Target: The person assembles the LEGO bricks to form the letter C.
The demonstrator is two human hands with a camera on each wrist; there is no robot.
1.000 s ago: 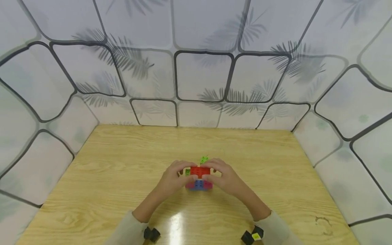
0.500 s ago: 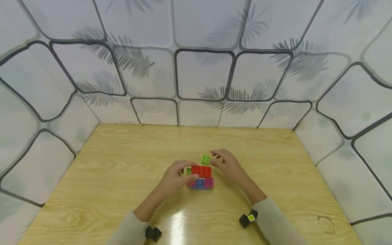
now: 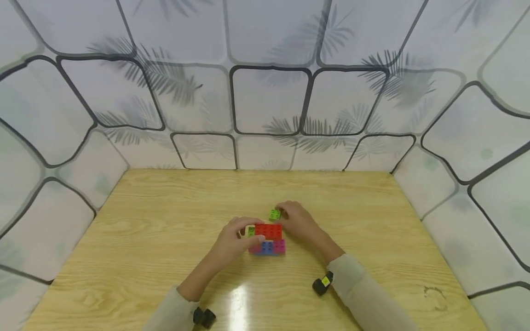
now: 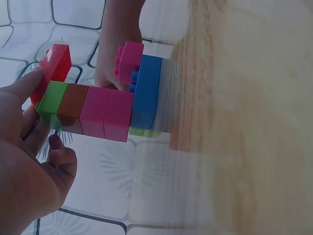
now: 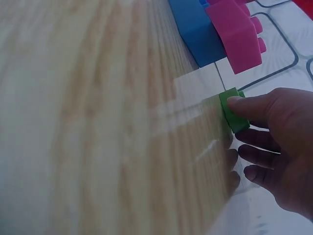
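Note:
On the table stands a structure of building bricks. Its base is a long blue brick (image 4: pixel 147 93), with a single pink brick (image 4: pixel 131 58) at one end. From the other end rises a column of pink bricks (image 4: pixel 94 110), a brown brick (image 4: pixel 73 105) and a green brick (image 4: pixel 52 103). A red brick (image 3: pixel 269 231) tops the column and overhangs it. My left hand (image 3: pixel 232 241) holds the red brick between thumb and fingers. Behind the structure, my right hand (image 3: pixel 299 221) pinches a loose small green brick (image 5: pixel 235 110), its thumb on the near face.
The wooden table (image 3: pixel 186 197) meets patterned wall panels (image 3: pixel 269 101) at the back and both sides. Black wrist straps (image 3: pixel 323 282) sit at the sleeve cuffs.
My right hand has left the red brick, moved back and closed in on the loose green brick. My left hand keeps its place at the red brick.

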